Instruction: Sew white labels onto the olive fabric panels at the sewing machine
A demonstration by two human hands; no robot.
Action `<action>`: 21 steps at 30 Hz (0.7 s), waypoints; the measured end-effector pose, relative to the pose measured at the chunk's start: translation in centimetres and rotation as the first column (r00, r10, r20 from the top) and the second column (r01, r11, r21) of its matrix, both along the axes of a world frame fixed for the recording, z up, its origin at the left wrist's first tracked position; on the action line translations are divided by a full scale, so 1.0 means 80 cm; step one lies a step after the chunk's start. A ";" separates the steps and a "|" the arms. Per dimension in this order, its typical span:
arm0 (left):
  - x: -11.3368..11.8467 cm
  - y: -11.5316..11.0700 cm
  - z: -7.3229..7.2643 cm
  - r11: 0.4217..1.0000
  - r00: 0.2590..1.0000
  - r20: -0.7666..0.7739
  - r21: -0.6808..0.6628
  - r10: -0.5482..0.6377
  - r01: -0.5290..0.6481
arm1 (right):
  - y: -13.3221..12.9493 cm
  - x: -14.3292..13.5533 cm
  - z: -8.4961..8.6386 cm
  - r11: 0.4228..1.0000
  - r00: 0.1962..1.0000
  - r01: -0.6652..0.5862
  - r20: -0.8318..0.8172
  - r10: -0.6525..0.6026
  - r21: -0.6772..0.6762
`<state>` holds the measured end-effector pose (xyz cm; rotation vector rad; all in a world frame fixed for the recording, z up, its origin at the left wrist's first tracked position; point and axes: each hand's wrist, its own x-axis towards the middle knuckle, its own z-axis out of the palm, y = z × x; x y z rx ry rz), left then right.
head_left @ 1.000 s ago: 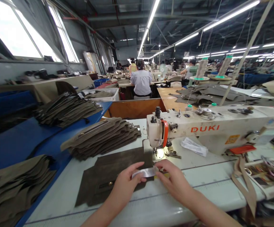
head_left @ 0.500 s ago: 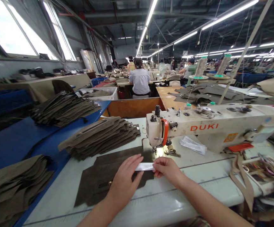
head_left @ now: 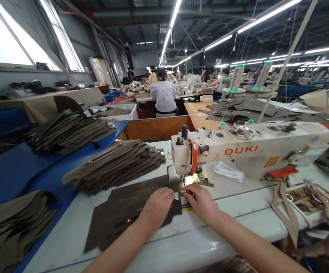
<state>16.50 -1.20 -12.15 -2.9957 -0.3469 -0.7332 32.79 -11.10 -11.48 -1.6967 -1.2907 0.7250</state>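
A dark olive fabric panel (head_left: 102,223) with a zippered slot and a brass-coloured zipper pull (head_left: 128,220) lies flat on the machine bed. My left hand (head_left: 158,206) rests on the panel with fingers closed over a white strip (head_left: 176,196), of which only a small end shows. Just right of it, my right hand (head_left: 201,201) is in a pinch at the panel's right edge, close below the needle area of the sewing machine (head_left: 215,148). What its fingertips hold is hidden.
A stack of similar panels (head_left: 116,163) lies behind the work, with more piles (head_left: 13,227) on the blue table at left. White strips (head_left: 228,171) lie beneath the machine arm. At right stands a tray of small tools (head_left: 314,201). A co-worker (head_left: 164,94) sits ahead.
The white strip, stretched between both hands before, is now mostly covered by my left hand on the panel. My right fingers have moved slightly up toward the needle. The view has shifted a little.
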 end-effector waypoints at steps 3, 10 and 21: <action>-0.001 -0.001 -0.003 0.999 0.999 -0.047 -0.044 0.016 -0.018 | -0.032 -0.009 0.000 0.970 0.922 -0.213 0.353 0.159 0.120; 0.001 0.001 -0.003 0.998 0.998 -0.061 -0.067 -0.010 0.006 | -0.070 -0.021 -0.007 0.911 0.719 -0.411 0.623 0.307 0.027; 0.009 0.000 -0.002 0.999 0.997 -0.074 -0.048 -0.022 0.018 | -0.069 -0.020 -0.007 0.916 0.745 -0.401 0.593 0.306 0.030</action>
